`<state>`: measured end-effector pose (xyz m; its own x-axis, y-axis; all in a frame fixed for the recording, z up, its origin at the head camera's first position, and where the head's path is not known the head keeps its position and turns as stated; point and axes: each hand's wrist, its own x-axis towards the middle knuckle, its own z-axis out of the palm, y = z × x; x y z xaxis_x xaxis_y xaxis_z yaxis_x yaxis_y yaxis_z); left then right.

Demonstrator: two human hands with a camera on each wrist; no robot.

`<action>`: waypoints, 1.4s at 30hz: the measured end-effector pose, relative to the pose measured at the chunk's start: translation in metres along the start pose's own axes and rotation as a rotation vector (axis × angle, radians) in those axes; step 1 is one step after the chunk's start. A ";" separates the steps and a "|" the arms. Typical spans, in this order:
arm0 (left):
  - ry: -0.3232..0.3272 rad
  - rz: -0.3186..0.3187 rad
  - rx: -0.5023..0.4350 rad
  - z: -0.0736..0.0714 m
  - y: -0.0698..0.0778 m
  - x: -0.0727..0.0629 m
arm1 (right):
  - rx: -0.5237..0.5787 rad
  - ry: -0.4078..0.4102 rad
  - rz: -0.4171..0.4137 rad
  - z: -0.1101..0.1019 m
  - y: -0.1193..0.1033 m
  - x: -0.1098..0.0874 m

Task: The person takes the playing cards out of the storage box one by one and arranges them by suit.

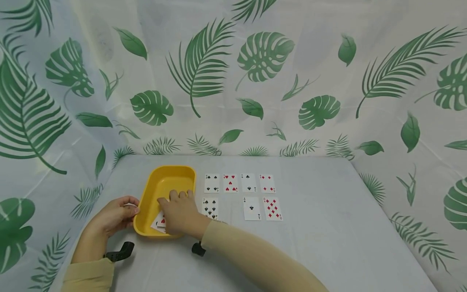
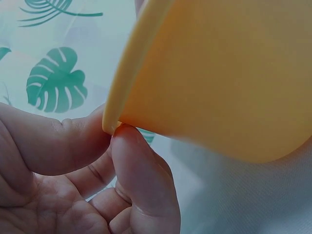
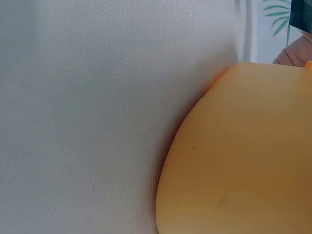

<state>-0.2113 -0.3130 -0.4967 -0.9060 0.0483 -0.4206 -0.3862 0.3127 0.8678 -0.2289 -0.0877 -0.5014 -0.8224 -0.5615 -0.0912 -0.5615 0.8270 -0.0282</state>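
Note:
My left hand (image 1: 118,213) pinches the rim of a yellow plastic tub (image 1: 146,198) at its left side, thumb and finger meeting on the lip (image 2: 119,97). Over the tub's near right part reaches my right hand (image 1: 180,213), its fingers bent down inside the walls. Playing cards (image 1: 159,223) lie on the tub's floor beside that hand, one showing a red heart. The fingertips are hidden, so I cannot tell whether they hold a card. In the right wrist view only the tub's outer wall (image 3: 234,156) shows up close, with part of the left hand (image 3: 295,52) beyond.
Right of the tub, face-up cards lie in two rows. The back row has a four of spades (image 1: 211,183), five of hearts (image 1: 230,183), two of clubs (image 1: 249,183) and four of diamonds (image 1: 268,183). Nearer are a seven of spades (image 1: 210,208), ace of clubs (image 1: 252,209) and eight of diamonds (image 1: 273,209).

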 end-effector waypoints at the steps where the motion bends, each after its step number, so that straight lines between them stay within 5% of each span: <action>1: 0.001 0.000 0.001 0.000 0.000 0.000 | 0.005 0.006 -0.001 0.000 0.001 -0.001; 12: 0.013 -0.013 0.014 -0.001 -0.002 0.003 | 0.097 0.043 -0.049 -0.006 0.008 -0.005; 29: -0.003 -0.008 0.013 -0.002 -0.003 0.003 | 0.385 0.026 -0.145 -0.019 0.031 -0.011; 42: 0.005 -0.002 0.022 0.000 0.000 0.000 | 0.500 0.070 -0.148 -0.030 0.064 -0.032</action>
<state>-0.2112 -0.3132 -0.4963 -0.9059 0.0431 -0.4212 -0.3844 0.3333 0.8609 -0.2420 -0.0175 -0.4704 -0.7514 -0.6596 0.0162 -0.5740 0.6414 -0.5091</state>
